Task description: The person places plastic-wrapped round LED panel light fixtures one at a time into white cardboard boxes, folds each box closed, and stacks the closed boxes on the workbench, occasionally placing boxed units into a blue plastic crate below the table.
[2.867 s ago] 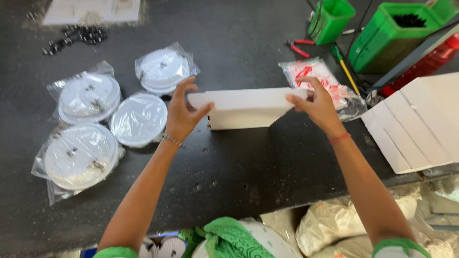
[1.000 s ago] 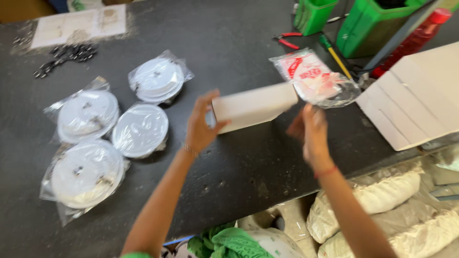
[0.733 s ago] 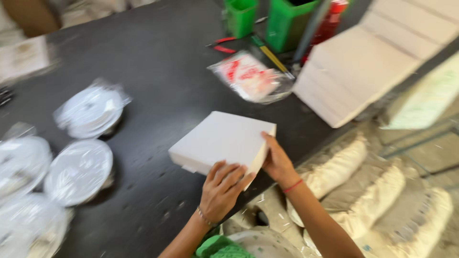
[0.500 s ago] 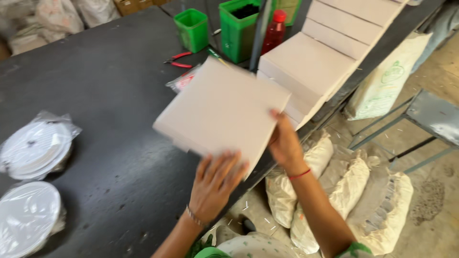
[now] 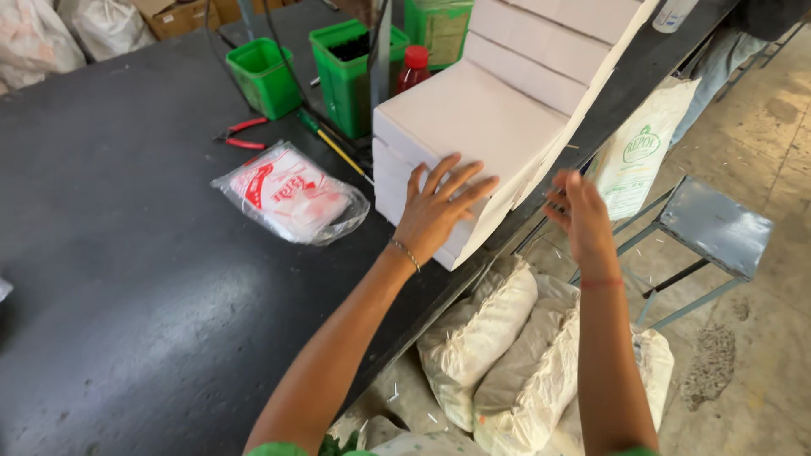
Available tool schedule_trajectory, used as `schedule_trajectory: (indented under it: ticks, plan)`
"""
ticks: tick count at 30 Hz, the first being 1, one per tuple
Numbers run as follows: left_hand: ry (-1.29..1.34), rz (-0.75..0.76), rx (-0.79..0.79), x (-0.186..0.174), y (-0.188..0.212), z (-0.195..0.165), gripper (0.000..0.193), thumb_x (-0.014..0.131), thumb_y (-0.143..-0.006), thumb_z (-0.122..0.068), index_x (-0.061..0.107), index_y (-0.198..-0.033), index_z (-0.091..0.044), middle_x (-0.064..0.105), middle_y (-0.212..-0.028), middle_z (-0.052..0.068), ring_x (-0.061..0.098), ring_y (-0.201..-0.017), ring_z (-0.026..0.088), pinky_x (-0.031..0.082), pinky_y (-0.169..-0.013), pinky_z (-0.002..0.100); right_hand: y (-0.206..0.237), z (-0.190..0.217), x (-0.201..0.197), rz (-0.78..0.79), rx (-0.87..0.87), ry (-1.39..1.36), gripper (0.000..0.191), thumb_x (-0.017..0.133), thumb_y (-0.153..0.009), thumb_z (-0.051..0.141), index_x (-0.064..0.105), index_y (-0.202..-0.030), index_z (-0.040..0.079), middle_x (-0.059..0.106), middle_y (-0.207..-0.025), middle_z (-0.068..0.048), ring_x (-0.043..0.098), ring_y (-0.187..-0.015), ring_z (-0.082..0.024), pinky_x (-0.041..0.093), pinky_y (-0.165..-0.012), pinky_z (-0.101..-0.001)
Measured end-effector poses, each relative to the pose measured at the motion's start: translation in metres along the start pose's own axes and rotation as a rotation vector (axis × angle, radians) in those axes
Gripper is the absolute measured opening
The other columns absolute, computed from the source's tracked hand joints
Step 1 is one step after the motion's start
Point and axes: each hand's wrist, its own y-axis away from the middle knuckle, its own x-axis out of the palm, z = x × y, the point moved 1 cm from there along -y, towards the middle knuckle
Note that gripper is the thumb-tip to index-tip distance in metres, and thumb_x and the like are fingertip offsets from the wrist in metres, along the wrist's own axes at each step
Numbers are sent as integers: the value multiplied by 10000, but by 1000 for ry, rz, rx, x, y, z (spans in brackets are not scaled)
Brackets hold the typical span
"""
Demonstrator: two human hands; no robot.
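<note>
A stack of flat white boxes sits at the right edge of the dark table, with more white boxes lined up behind it. My left hand lies flat with fingers spread against the near side of the top box. My right hand hovers open just off the table's edge, beside the stack, holding nothing.
A plastic bag with red print lies left of the stack. Two green bins, a red-capped bottle, red pliers and a screwdriver stand behind. Filled sacks and a metal stool are below the edge.
I carried the white box from the table's middle to the right and set it on the stack. My right hand has let go; the view swung right, away from the bagged white discs.
</note>
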Motion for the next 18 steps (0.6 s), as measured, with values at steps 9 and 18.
schedule_trajectory:
  ticks: [9, 18]
  plan:
    - [-54, -19, -110, 33, -5, -11, 663, 780, -844, -280, 533, -1446, -403, 450, -1545, -98, 355, -1504, 220, 244, -1183, 645, 36, -16, 13, -147, -235, -7, 197, 613, -1093, 220, 633, -1211, 64, 683, -1177, -20, 642, -1014, -109, 556, -865, -289]
    - [100, 4, -282, -54, 117, 6, 661, 732, -920, -211, 468, -1526, -221, 408, -1619, 58, 410, -1500, 273, 300, -1259, 561, 96, 46, 122, -68, -789, 597, 121, 709, -1099, 58, 651, -1182, -7, 624, -1169, -112, 570, -986, -194, 486, -900, -332]
